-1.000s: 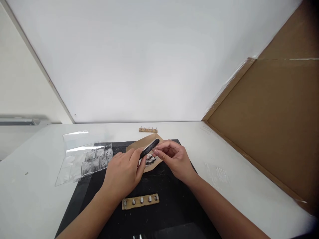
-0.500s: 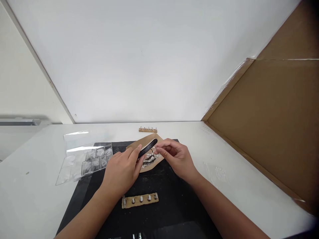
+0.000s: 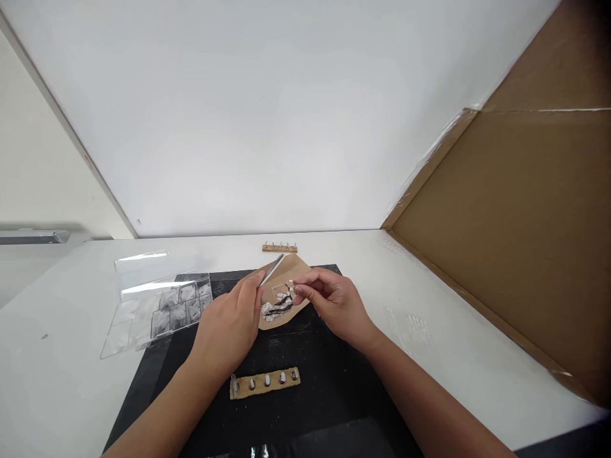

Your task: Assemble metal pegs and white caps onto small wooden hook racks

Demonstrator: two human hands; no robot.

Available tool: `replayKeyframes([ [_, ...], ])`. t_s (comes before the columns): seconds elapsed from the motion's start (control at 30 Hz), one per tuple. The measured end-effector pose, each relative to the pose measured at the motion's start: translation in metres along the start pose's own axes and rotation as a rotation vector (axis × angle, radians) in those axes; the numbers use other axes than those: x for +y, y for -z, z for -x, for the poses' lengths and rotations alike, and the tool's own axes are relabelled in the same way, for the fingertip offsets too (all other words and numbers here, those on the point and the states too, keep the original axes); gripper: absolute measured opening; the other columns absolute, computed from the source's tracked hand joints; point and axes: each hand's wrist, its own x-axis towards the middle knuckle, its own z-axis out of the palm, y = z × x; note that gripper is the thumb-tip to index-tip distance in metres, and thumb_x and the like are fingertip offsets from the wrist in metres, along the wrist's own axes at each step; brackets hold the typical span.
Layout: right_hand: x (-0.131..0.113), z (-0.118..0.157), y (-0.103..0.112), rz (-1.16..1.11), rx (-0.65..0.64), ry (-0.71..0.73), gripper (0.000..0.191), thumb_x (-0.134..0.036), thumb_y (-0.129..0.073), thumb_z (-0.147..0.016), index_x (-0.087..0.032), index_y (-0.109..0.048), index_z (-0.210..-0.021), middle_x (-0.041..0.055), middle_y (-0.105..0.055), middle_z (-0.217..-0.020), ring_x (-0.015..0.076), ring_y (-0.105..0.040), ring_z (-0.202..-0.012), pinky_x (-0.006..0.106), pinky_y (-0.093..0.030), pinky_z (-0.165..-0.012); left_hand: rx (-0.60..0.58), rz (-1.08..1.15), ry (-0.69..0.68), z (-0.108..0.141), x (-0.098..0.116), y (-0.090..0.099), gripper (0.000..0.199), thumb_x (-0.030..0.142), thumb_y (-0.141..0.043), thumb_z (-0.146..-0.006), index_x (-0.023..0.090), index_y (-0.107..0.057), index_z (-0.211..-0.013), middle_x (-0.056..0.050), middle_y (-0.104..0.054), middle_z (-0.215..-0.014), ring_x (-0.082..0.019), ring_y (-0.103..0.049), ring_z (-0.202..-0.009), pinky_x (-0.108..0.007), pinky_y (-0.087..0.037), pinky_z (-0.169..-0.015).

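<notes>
My left hand [image 3: 231, 318] is closed around a nail file [image 3: 272, 270], its narrow edge turned up and its tip pointing away to the upper right. Opposite it, my right hand [image 3: 334, 302] pinches a small pale piece [image 3: 291, 282] that looks like a nail tip; the fingers partly cover it. Below and between both hands lies a brown paper sheet [image 3: 281, 262] bearing a pile of white and black scraps [image 3: 277, 308]. Closer to me, a tan display strip [image 3: 260, 392] carries several upright pegs with pale nail tips on top.
A second tan strip [image 3: 279, 249] with pegs stands at the back. To the left lies a clear compartment box [image 3: 126, 318] holding small bags, its lid open. A black mat [image 3: 305, 356] lies under the work. Brown cardboard [image 3: 506, 210] rises on the right.
My left hand has turned the nail file from showing its dark flat face to showing its edge, and it now sits farther from my right fingers. The view has shifted slightly.
</notes>
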Motion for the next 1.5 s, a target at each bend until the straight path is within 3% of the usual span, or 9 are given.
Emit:
replayKeyframes([
  [0.13,0.000,0.001,-0.001,-0.073,0.011,-0.043,0.023,-0.043,-0.081,-0.091,-0.022,-0.076,-0.097,0.0045,-0.078,-0.083,0.0208,-0.076,-0.075,0.029,-0.060,-0.058,0.034,0.008,-0.036,0.000,-0.001,0.000,0.024,0.024,-0.038,-0.112,0.019,-0.061,-0.109,-0.004,-0.073,-0.091,-0.018,-0.066,-0.066,-0.030,-0.040,-0.055],
  [0.27,-0.001,0.002,-0.002,-0.175,0.020,-0.094,0.027,-0.043,-0.085,-0.086,-0.021,-0.075,-0.097,0.0063,-0.076,-0.086,0.0216,-0.074,-0.079,0.021,-0.048,-0.040,0.009,0.141,0.005,0.001,0.000,-0.002,0.023,0.023,-0.038,-0.112,0.019,-0.061,-0.115,-0.005,-0.071,-0.097,-0.018,-0.068,-0.077,-0.028,-0.045,-0.064],
  [0.4,-0.003,0.002,-0.004,-0.231,0.026,-0.090,0.028,-0.040,-0.091,-0.081,-0.021,-0.076,-0.094,0.0052,-0.073,-0.089,0.0205,-0.072,-0.080,0.021,-0.052,-0.042,-0.049,0.336,0.077,0.001,0.002,-0.003,0.025,0.025,-0.038,-0.113,0.020,-0.062,-0.116,-0.004,-0.069,-0.097,-0.018,-0.067,-0.084,-0.029,-0.048,-0.074],
  [0.57,-0.004,0.003,-0.007,-0.254,0.062,-0.064,0.028,-0.037,-0.093,-0.078,-0.022,-0.074,-0.092,0.0062,-0.077,-0.097,0.0236,-0.075,-0.092,0.027,-0.061,-0.058,-0.102,0.516,0.150,0.002,0.006,-0.002,0.027,0.028,-0.037,-0.113,0.022,-0.063,-0.105,-0.002,-0.066,-0.089,-0.019,-0.064,-0.083,-0.031,-0.047,-0.077],
  [0.73,-0.005,0.007,-0.008,-0.030,0.124,0.080,0.015,-0.034,-0.086,-0.087,-0.024,-0.077,-0.093,0.0058,-0.079,-0.098,0.0213,-0.074,-0.085,0.035,-0.060,-0.073,-0.105,0.571,0.177,0.002,0.010,-0.003,0.028,0.029,-0.038,-0.112,0.022,-0.062,-0.098,-0.001,-0.066,-0.087,-0.018,-0.064,-0.081,-0.032,-0.047,-0.077],
  [0.93,-0.005,0.012,-0.014,0.261,0.226,0.251,0.006,-0.026,-0.079,-0.094,-0.027,-0.078,-0.088,0.0008,-0.077,-0.085,0.0188,-0.068,-0.077,0.034,-0.052,-0.070,-0.045,0.595,0.152,0.002,0.011,-0.007,0.023,0.029,-0.047,-0.110,0.022,-0.069,-0.107,-0.002,-0.071,-0.090,-0.018,-0.068,-0.085,-0.030,-0.051,-0.080],
  [1.13,-0.002,0.013,-0.018,0.378,0.252,0.279,0.015,-0.021,-0.076,-0.096,-0.029,-0.077,-0.109,-0.0005,-0.079,-0.092,0.0176,-0.069,-0.078,0.032,-0.051,-0.068,-0.040,0.677,0.148,0.005,0.014,-0.006,0.028,0.029,-0.051,-0.110,0.023,-0.076,-0.120,-0.001,-0.071,-0.083,-0.014,-0.068,-0.070,-0.027,-0.055,-0.075],
  [1.33,-0.006,0.012,-0.019,0.460,0.287,0.463,0.012,-0.015,-0.071,-0.099,-0.025,-0.074,-0.093,0.0002,-0.073,-0.085,0.0162,-0.066,-0.079,0.030,-0.053,-0.070,-0.048,0.750,0.169,0.005,0.018,-0.003,0.030,0.028,-0.052,-0.109,0.021,-0.079,-0.119,-0.002,-0.072,-0.081,-0.011,-0.067,-0.061,-0.023,-0.056,-0.064],
  [1.5,-0.004,0.011,-0.019,0.521,0.251,0.501,0.010,-0.015,-0.070,-0.099,-0.024,-0.072,-0.096,0.0016,-0.071,-0.084,0.0172,-0.065,-0.079,0.031,-0.055,-0.070,-0.001,0.675,0.137,0.005,0.018,-0.005,0.028,0.025,-0.053,-0.109,0.022,-0.078,-0.121,-0.004,-0.077,-0.094,-0.012,-0.069,-0.068,-0.026,-0.058,-0.074],
])
